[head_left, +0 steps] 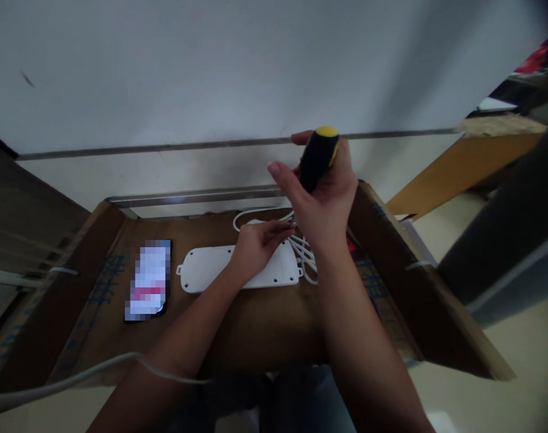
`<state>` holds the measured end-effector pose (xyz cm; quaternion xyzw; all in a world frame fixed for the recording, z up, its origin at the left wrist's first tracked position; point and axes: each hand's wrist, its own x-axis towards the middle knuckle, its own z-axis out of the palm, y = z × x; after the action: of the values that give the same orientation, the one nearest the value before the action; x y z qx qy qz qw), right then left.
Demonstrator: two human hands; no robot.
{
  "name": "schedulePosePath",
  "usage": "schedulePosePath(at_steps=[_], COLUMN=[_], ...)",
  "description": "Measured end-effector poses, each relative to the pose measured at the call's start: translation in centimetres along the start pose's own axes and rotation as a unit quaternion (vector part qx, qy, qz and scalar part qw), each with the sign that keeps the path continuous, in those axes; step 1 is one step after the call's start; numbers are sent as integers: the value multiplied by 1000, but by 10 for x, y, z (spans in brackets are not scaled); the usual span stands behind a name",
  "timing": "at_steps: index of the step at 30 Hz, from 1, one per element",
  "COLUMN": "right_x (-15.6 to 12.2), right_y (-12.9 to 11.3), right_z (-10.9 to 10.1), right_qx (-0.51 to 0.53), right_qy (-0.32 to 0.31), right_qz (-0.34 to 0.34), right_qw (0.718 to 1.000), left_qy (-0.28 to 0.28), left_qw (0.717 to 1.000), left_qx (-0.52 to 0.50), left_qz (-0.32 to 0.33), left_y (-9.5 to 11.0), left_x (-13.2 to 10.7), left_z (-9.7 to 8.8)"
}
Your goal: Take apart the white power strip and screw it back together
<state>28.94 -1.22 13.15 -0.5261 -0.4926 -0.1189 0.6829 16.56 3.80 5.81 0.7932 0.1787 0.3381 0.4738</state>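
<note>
My right hand (325,198) is wrapped round the black handle of a screwdriver (318,157) with a yellow end, its thumb stretched out to the left. The screwdriver is tilted, handle up, and its shaft is mostly hidden behind the hand. Just below, the fingers of my left hand (256,249) are pinched together near the screwdriver's tip; what they hold is too small to make out. Under the left hand lies a white power strip (206,267), its face with several dark screw holes turned up. A white cable (303,249) is bunched at its right end.
A phone (148,279) with a lit, blurred screen lies left of the power strip. Both rest in a shallow cardboard tray (265,325) with raised side flaps. Behind it stands a pale panel (220,78). Another white cable (98,364) crosses at the front left.
</note>
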Motion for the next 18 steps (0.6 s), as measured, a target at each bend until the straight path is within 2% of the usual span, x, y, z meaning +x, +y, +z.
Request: schedulePosePath(at_steps=[3, 7, 9, 14, 16, 18], right_x=[2, 0, -1, -1, 0, 0], right_y=[3, 7, 6, -1, -2, -2], right_z=[4, 12, 13, 3, 0, 1], right_qx=[-6, 90, 114, 48, 39, 39], right_qy=[48, 83, 78, 7, -21, -10], right_qz=[-9, -15, -4, 11, 11, 11], right_qw=[999, 992, 990, 999, 999, 999], left_qy=[25, 53, 46, -41, -42, -21], left_qw=[999, 998, 998, 999, 999, 999], left_qx=[4, -6, -2, -19, -21, -26], left_qz=[-20, -38, -29, -3, -10, -17], left_y=[-1, -1, -1, 3, 5, 6], left_x=[-1, 0, 1, 4, 5, 4], left_z=[4, 5, 3, -5, -6, -5])
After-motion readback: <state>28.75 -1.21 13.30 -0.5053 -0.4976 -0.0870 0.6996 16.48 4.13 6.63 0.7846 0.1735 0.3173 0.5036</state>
